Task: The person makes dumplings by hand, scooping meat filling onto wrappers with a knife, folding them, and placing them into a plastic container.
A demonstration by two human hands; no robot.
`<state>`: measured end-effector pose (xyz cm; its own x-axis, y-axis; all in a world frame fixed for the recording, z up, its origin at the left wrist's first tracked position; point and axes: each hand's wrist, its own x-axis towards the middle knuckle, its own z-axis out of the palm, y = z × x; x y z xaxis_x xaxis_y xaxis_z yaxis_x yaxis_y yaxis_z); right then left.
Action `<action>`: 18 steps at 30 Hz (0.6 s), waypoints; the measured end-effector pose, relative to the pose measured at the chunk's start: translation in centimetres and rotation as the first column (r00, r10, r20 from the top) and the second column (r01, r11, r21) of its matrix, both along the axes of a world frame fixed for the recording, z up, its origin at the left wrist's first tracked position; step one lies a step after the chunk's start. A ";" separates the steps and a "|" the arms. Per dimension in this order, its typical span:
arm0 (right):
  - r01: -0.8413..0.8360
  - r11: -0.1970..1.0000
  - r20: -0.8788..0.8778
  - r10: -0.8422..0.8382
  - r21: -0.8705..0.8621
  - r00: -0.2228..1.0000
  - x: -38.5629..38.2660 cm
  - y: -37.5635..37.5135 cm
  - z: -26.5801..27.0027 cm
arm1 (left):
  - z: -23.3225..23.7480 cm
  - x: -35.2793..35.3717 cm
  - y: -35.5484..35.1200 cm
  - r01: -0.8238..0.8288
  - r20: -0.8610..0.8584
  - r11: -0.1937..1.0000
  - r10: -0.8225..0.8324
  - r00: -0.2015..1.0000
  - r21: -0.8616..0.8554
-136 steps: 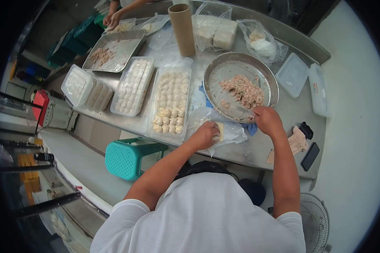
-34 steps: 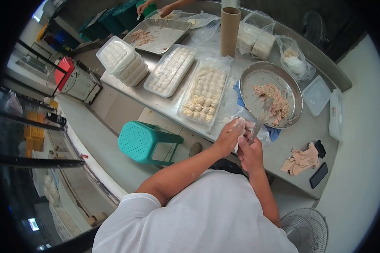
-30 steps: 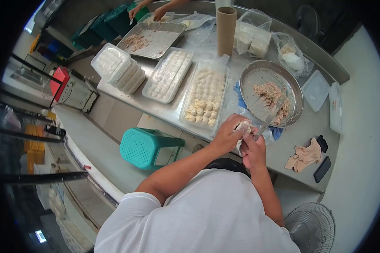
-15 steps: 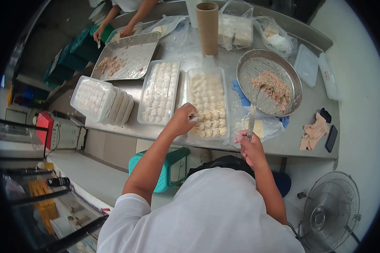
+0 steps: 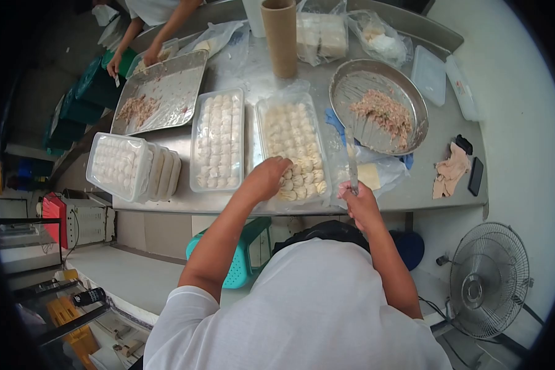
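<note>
My left hand [image 5: 269, 178] is bent over the left side of a clear plastic tray [image 5: 324, 132] filled with rows of dumplings [image 5: 293, 132]. Its fingers are closed together and their tips are down at a dumpling by the tray's edge, partly hidden by the hand. My right hand [image 5: 362, 205] grips a narrow, flat metal spatula [image 5: 351, 161] that points up and away from me. Beneath the spatula, a pale stack of wrappers [image 5: 368, 176] lies on plastic. Beyond is a round metal pan [image 5: 423, 108] with minced filling [image 5: 382, 114].
A second tray of dumplings [image 5: 219, 142] stands to the left, beside stacked full containers [image 5: 120, 163]. A rectangular metal pan [image 5: 185, 92] holds more filling near a co-worker's hands [image 5: 151, 54]. A cardboard tube [image 5: 280, 40] stands at the back; a phone [image 5: 475, 176] and cloth [image 5: 450, 171] lie right.
The camera view has shifted, moving the table's contents left and slightly up in the picture. My left fingers have reached further over the tray's dumplings. My right hand still grips the spatula.
</note>
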<state>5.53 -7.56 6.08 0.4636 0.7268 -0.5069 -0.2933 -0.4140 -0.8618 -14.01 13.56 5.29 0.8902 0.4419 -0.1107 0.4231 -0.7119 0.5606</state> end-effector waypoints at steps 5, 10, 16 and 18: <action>0.003 0.996 0.162 0.011 -0.090 0.987 3.0 -1.0 1.7 | 3.9 1.6 -1.4 -0.032 0.042 0.997 0.029 0.999 0.068; 0.037 0.996 0.430 -0.001 -0.075 0.903 7.0 -3.4 2.6 | 3.7 8.1 -7.5 0.072 0.425 0.991 -0.017 0.905 -0.115; -0.029 1.000 0.552 0.030 -0.010 0.834 12.5 -5.7 1.8 | -3.4 17.9 -13.3 0.146 0.407 0.984 -0.095 0.908 -0.098; -0.105 0.993 0.721 0.033 0.055 0.692 15.1 -6.6 2.3 | -6.2 19.7 -14.2 0.063 0.289 0.997 -0.046 0.956 -0.049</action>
<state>20.63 -14.12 8.38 0.6064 0.7948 0.0244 0.4563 -0.3227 -0.8293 5.65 -0.60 -0.95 0.9106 0.3924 0.1300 0.1995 -0.6925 0.6933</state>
